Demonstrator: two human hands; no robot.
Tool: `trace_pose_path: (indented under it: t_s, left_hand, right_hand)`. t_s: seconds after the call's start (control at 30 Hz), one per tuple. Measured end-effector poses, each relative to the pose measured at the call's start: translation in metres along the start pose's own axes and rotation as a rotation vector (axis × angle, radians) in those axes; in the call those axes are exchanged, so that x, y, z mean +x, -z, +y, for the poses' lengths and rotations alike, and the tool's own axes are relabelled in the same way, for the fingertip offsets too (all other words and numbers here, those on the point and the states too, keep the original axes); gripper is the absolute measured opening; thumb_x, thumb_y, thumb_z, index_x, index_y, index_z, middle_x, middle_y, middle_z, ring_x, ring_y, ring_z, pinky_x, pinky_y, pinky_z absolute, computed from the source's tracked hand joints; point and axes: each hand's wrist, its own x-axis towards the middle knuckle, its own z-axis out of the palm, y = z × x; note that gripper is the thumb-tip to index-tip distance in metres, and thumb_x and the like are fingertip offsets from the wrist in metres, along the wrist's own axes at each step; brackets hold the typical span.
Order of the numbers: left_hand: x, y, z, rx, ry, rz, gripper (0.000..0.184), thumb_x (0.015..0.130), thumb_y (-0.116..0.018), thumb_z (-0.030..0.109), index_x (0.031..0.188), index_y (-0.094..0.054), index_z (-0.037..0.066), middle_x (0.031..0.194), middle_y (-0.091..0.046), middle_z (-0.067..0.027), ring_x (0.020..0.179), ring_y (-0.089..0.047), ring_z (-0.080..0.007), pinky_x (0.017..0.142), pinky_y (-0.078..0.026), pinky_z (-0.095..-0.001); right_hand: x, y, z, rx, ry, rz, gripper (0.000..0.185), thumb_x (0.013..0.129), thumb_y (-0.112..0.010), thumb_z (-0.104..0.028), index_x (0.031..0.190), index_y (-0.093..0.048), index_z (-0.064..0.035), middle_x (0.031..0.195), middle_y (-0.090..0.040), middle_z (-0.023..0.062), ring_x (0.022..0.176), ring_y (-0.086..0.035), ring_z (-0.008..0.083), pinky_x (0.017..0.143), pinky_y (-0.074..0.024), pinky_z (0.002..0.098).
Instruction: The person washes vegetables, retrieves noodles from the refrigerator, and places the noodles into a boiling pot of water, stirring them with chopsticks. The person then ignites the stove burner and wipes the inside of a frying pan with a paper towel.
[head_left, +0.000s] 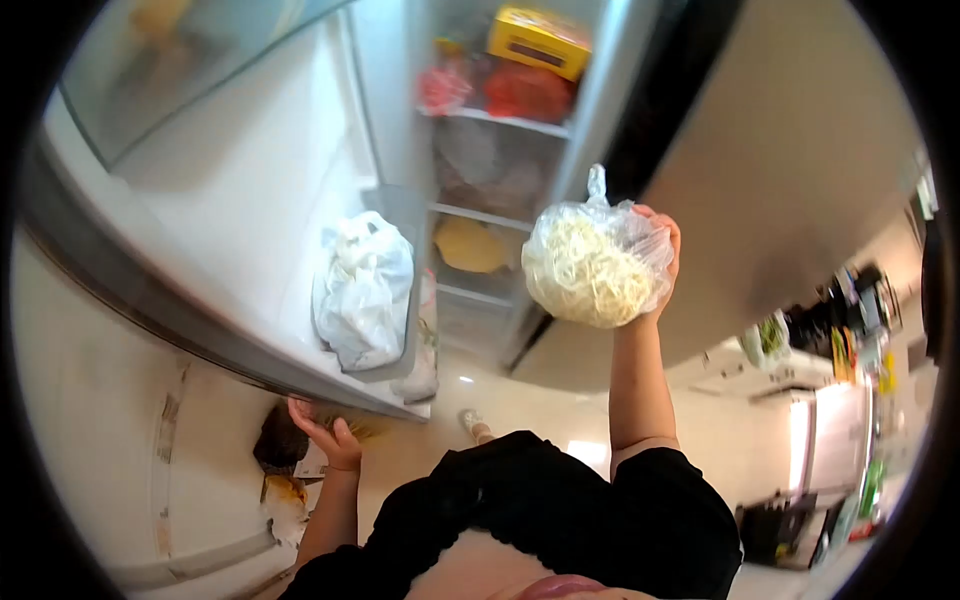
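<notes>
I have the clear plastic bag of pale, thin, tangled strands [590, 270] raised in front of the refrigerator shelves and the broad grey-brown door panel [790, 190], with its twisted top pointing up, away from the body. My right hand [667, 238] is curled around its far right side, fingers bent over the plastic; the palm is hidden behind it.

To the left of that, a white plastic bag with loop handles [362, 295] sits in the grey door bin [400, 205] of the open white-lined refrigerator door [250, 190]. My left hand [335, 440] is at the lower edge of this door, its fingers loosely extended and the thumb apart; I cannot tell from this view whether the fingertips touch the edge.

Deeper in, between the two doors, I see a yellow box [540, 42] on the top visible shelf, resting above a red bag [530, 93], with a pink bag [443, 90] beside them. Lower down lies a yellowish rounded item [470, 246], too blurred for me to identify. Beneath everything is the pale, glossy floor [540, 410], and farther off to the right I make out a green bundle in a clear bag [765, 340].
</notes>
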Motion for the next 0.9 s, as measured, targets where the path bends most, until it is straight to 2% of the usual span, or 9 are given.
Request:
trace_pose_path:
  t_s: [0.2,0.27,0.33,0.4,0.47,0.53,0.63,0.73,0.9]
  left_hand:
    - [-0.043,-0.052,0.048,-0.143,-0.104,-0.278,0.053,0.078,-0.050,0.011,0.123,-0.028,-0.007,0.115,-0.038,-0.0212,0.100,-0.042,-0.0288,0.091,-0.034,-0.0391]
    - [-0.051,-0.083,0.080,-0.065,-0.405,-0.466,0.039,0.081,-0.052,0.010,0.115,-0.039,-0.005,0.110,-0.045,-0.0174,0.096,-0.046,-0.0254,0.088,-0.037,-0.0365]
    - [-0.055,-0.122,0.132,-0.430,-0.035,-0.954,0.030,0.083,-0.054,0.011,0.109,-0.046,-0.002,0.108,-0.050,-0.0118,0.097,-0.048,-0.0214,0.087,-0.039,-0.0334]
    - [-0.061,-0.176,0.182,-0.857,0.645,-1.177,0.033,0.083,-0.056,0.014,0.111,-0.047,-0.001,0.108,-0.052,-0.0077,0.100,-0.049,-0.0167,0.086,-0.040,-0.0304]
    - [-0.062,-0.227,0.232,-0.925,0.217,-1.082,0.035,0.085,-0.055,0.015,0.115,-0.046,0.001,0.111,-0.051,-0.0079,0.106,-0.047,-0.0147,0.086,-0.041,-0.0300]
    - [-0.065,-0.262,0.297,-0.952,0.125,-1.100,0.032,0.085,-0.054,0.012,0.115,-0.048,0.002,0.109,-0.053,-0.0066,0.102,-0.049,-0.0123,0.085,-0.041,-0.0266]
    - [-0.106,-0.317,0.349,-0.799,0.365,-1.542,0.028,0.084,-0.057,0.009,0.111,-0.051,0.003,0.103,-0.056,-0.0047,0.097,-0.052,-0.0104,0.084,-0.041,-0.0239]
    - [-0.171,-0.362,0.390,-0.867,0.381,-1.703,0.021,0.083,-0.059,0.007,0.102,-0.054,0.003,0.095,-0.058,-0.0026,0.091,-0.054,-0.0097,0.083,-0.041,-0.0227]
    - [-0.257,-0.421,0.460,-1.129,0.514,-1.662,0.013,0.082,-0.059,0.003,0.092,-0.051,0.004,0.090,-0.057,-0.0023,0.089,-0.054,-0.0097,0.082,-0.042,-0.0240]
  right_hand:
    - [-0.062,0.065,-0.086,-0.087,0.075,-0.020,0.014,0.086,-0.050,-0.010,0.094,-0.050,0.0012,0.104,-0.052,0.0195,0.094,-0.053,0.0264,0.081,-0.0478,0.0394]
    - [-0.073,0.079,-0.111,-0.162,0.139,-0.105,0.016,0.085,-0.052,-0.011,0.094,-0.050,0.0019,0.105,-0.052,0.0195,0.094,-0.054,0.0263,0.082,-0.0467,0.0381]
    - [-0.088,0.083,-0.139,-0.351,0.207,-0.111,0.017,0.085,-0.053,-0.013,0.093,-0.053,0.0016,0.103,-0.053,0.0191,0.093,-0.054,0.0267,0.083,-0.0450,0.0381]
    - [-0.104,0.095,-0.164,-0.631,0.246,-0.210,0.016,0.085,-0.055,-0.014,0.089,-0.055,0.0014,0.102,-0.055,0.0193,0.093,-0.055,0.0269,0.084,-0.0436,0.0379]
    - [-0.111,0.111,-0.193,-0.660,0.229,-0.267,0.015,0.084,-0.056,-0.013,0.087,-0.057,0.0018,0.102,-0.056,0.0193,0.095,-0.055,0.0275,0.084,-0.0429,0.0373]
    - [-0.120,0.136,-0.227,-0.742,0.125,-0.361,0.015,0.082,-0.058,-0.011,0.088,-0.058,0.0023,0.103,-0.057,0.0190,0.098,-0.054,0.0277,0.084,-0.0427,0.0363]
    - [-0.137,0.181,-0.285,-0.755,0.050,-0.292,0.012,0.080,-0.058,-0.008,0.086,-0.061,0.0027,0.106,-0.057,0.0191,0.098,-0.055,0.0281,0.084,-0.0429,0.0364]
    - [-0.153,0.230,-0.348,-0.789,-0.003,-0.205,0.011,0.079,-0.057,-0.006,0.083,-0.062,0.0028,0.106,-0.057,0.0188,0.097,-0.055,0.0268,0.084,-0.0431,0.0355]
    - [-0.173,0.303,-0.427,-0.959,-0.124,0.075,0.012,0.079,-0.053,-0.004,0.087,-0.061,0.0022,0.101,-0.059,0.0130,0.093,-0.056,0.0201,0.082,-0.0432,0.0320]
